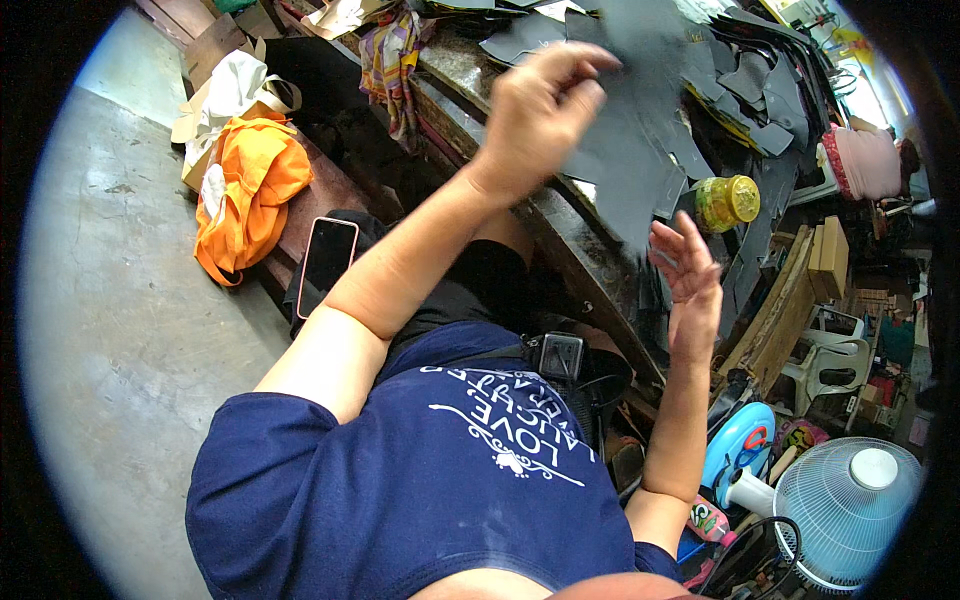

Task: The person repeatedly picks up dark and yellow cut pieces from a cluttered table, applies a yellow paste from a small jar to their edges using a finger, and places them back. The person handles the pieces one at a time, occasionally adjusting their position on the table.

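The left hand (540, 110) pinches a big dark sheet (640, 150) and lifts it over the far workbench (560, 235). The right hand (685, 270), fingers spread wide, waits just under it. More dark pieces (760, 100) lie piled, seemingly unsorted.

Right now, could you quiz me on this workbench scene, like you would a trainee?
1. True or false: the left hand pinches the dark sheet.
2. What colour is the lid of the small jar on the bench?
A. red B. yellow C. white
3. What lies on the low bench beside the orange bag?

Key: 1 true. 2 B. 3 A phone. The right hand is open, holding nothing.
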